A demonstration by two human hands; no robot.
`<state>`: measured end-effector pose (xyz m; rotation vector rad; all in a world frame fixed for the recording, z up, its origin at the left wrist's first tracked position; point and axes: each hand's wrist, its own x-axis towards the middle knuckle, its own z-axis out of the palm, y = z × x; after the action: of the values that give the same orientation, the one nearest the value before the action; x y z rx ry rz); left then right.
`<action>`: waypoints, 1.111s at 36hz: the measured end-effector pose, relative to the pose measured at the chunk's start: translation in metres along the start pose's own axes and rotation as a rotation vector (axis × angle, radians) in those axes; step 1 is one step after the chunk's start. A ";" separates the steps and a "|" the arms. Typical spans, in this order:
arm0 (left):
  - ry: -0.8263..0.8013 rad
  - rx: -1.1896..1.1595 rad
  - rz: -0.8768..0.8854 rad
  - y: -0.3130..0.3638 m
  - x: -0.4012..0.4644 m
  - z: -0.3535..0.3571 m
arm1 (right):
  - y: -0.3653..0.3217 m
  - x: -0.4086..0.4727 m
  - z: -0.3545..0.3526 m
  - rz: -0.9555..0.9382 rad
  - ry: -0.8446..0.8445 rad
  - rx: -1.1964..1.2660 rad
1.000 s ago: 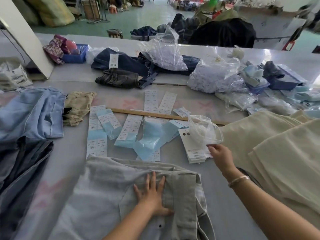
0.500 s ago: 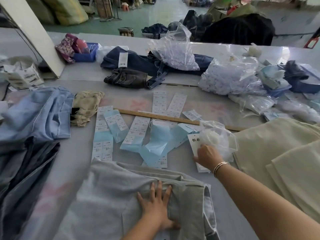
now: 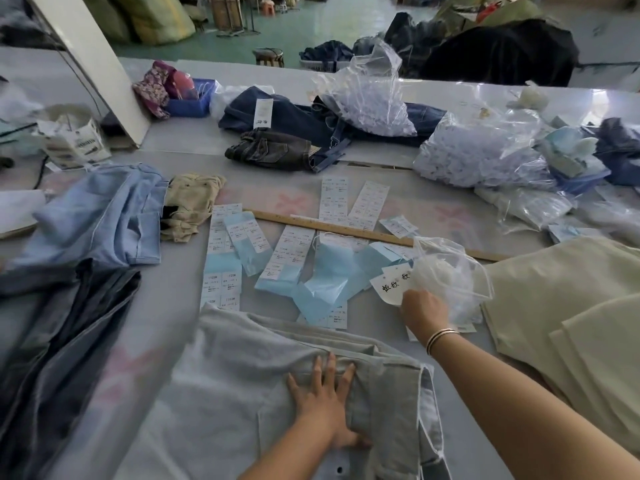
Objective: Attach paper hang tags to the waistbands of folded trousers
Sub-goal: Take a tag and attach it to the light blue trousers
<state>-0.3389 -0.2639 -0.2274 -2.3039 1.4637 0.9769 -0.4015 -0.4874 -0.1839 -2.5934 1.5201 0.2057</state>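
One pair of grey trousers (image 3: 284,386) flat at the near edge of the table (image 3: 426,199), waistband toward the right, no tag on it yet. Left hand (image 3: 323,407) pressed on the cloth just short of the waistband, fingers straight and spread, gripping nothing. Right hand (image 3: 424,311) well forward of the trousers, at the tag stack, pinching one white hang tag (image 3: 393,285) lifted clear and tilted; fingertips hidden behind the knuckles, so exact grip not confirmed. Clear bag (image 3: 450,275) of white fasteners touching that hand on its far side. Sticker strips (image 3: 289,258) and a ruler (image 3: 363,232) beyond; beige trousers (image 3: 568,313) stacked at right. Step in hand, by judgement: tag pick-up. Next move: a fastener from the bag, then tag carried back to the held waistband.
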 end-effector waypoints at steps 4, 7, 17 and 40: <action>-0.006 -0.013 0.002 -0.001 0.000 -0.001 | 0.006 0.004 -0.003 0.025 -0.040 0.110; -0.043 -0.069 0.019 -0.003 -0.004 -0.009 | 0.013 0.005 -0.009 0.107 -0.058 0.306; 0.064 -1.930 0.108 -0.061 -0.011 -0.104 | -0.074 -0.063 -0.033 -0.303 0.361 0.484; 0.442 -0.193 -0.035 -0.179 0.079 -0.066 | -0.235 0.070 0.027 -0.689 -0.123 0.002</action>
<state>-0.1348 -0.2706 -0.2549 -2.8114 1.5289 0.6478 -0.1633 -0.4284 -0.2135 -2.8508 0.5247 0.2746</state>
